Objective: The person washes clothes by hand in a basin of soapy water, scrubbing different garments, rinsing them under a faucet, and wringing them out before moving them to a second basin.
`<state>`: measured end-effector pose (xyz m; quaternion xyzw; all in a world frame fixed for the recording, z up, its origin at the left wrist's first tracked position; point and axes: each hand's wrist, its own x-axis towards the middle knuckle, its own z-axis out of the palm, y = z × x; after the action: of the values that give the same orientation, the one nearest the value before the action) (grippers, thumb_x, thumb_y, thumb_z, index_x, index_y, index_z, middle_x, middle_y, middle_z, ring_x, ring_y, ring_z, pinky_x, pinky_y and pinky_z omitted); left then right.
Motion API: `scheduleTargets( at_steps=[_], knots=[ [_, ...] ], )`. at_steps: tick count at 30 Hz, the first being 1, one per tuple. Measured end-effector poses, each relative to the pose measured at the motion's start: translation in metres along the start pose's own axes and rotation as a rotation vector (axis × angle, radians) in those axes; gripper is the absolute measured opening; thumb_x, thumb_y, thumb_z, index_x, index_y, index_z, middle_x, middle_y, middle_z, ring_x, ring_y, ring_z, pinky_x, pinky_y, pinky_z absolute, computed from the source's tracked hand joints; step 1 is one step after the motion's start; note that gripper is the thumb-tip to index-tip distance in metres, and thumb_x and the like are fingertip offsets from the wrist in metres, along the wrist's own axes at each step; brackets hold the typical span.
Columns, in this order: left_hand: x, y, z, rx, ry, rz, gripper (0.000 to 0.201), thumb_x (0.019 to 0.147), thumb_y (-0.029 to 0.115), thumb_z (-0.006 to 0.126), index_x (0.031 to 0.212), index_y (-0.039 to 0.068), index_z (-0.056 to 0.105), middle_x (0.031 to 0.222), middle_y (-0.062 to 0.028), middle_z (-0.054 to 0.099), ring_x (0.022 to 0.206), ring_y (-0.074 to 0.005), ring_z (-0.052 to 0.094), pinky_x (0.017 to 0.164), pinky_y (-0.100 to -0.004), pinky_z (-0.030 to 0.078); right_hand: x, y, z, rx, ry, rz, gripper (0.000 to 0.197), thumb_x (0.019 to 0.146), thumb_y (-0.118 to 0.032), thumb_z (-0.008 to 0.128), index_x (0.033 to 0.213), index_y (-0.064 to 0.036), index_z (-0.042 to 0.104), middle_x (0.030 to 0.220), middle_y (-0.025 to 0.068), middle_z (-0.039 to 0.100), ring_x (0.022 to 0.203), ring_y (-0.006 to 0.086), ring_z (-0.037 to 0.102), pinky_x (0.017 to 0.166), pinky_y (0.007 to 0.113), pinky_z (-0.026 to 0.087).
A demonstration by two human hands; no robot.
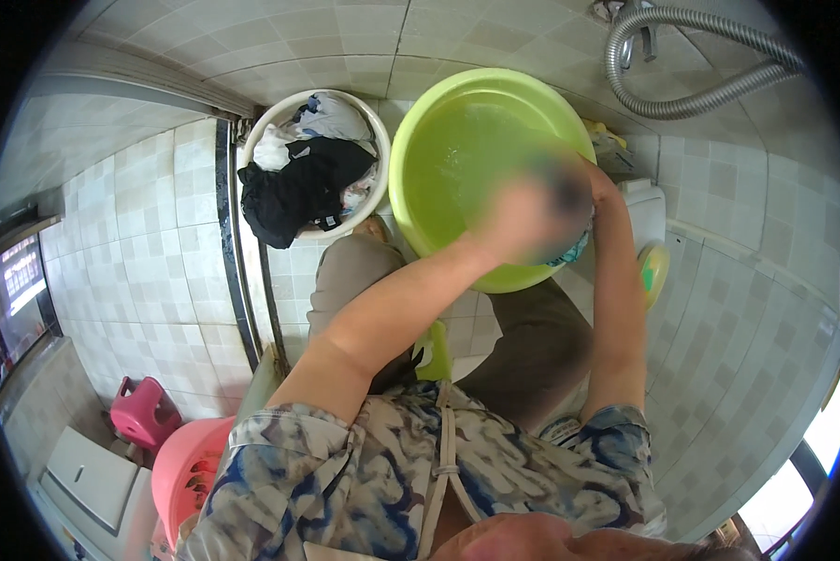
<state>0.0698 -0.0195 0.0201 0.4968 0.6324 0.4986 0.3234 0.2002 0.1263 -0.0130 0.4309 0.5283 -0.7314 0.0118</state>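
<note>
A large lime-green basin (408, 201) of water stands on the floor in front of me. My left hand (513, 215) reaches over its right half. A blurred patch covers that hand, so its fingers do not show. Something dark (569, 192) lies in the blur beside it, and I cannot make out what it is. My right hand (602, 185) is at the basin's right side, bent inward over the rim, its fingers hidden. Below the hands, inside the near right rim, a bit of teal patterned cloth (574, 251) shows.
Left of the basin stands a white tub (380, 140) with a black garment (312, 182) and other clothes. A metal shower hose (700, 107) hangs at the upper right. A green-and-yellow brush-like thing (653, 276) lies right. A pink stool (146, 411) and pink basin (172, 477) are lower left.
</note>
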Motion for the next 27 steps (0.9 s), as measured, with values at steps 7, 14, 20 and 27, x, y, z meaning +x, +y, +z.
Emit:
scheduleTargets(
  at_steps=[7, 14, 20, 27],
  knots=[
    [-0.019, -0.021, 0.014, 0.144, -0.140, 0.051, 0.032, 0.063, 0.035, 0.070, 0.075, 0.006, 0.065, 0.065, -0.0168, 0.061, 0.063, -0.0351, 0.061, 0.062, -0.0414, 0.052, 0.029, 0.025, 0.006, -0.629, -0.420, -0.623, 0.025, 0.084, -0.019, 0.054, 0.098, -0.0002, 0.062, 0.096, 0.0073, 0.063, 0.085, 0.0172, 0.058, 0.078, 0.030, 0.047],
    [-0.025, -0.030, 0.004, 0.065, -0.111, -0.049, 0.028, 0.066, 0.030, 0.070, 0.076, 0.004, 0.066, 0.068, -0.0170, 0.063, 0.064, -0.0312, 0.064, 0.063, -0.0376, 0.053, 0.011, 0.046, 0.037, 0.062, 0.151, 0.223, 0.039, 0.087, -0.037, 0.055, 0.102, -0.0014, 0.062, 0.095, 0.0070, 0.065, 0.085, 0.0198, 0.059, 0.078, 0.030, 0.047],
    [-0.002, -0.004, -0.033, -0.851, 0.242, -0.863, 0.035, 0.076, 0.028, 0.067, 0.093, -0.002, 0.062, 0.089, -0.0070, 0.064, 0.074, -0.0200, 0.063, 0.070, -0.0328, 0.052, -0.044, 0.005, 0.036, 0.117, 0.466, -0.018, 0.069, 0.088, -0.056, 0.045, 0.132, -0.0029, 0.045, 0.127, 0.0180, 0.052, 0.121, 0.0255, 0.047, 0.101, 0.031, 0.034],
    [0.007, -0.113, -0.108, -0.805, 0.283, -0.480, 0.029, 0.087, 0.031, 0.054, 0.101, 0.006, 0.058, 0.099, -0.0079, 0.062, 0.091, -0.0226, 0.061, 0.081, -0.0403, 0.051, -0.084, 0.058, 0.031, -1.111, 0.373, -0.041, 0.045, 0.087, -0.042, 0.049, 0.107, -0.0045, 0.063, 0.114, 0.0189, 0.058, 0.107, 0.0391, 0.053, 0.093, 0.042, 0.041]
  ],
)
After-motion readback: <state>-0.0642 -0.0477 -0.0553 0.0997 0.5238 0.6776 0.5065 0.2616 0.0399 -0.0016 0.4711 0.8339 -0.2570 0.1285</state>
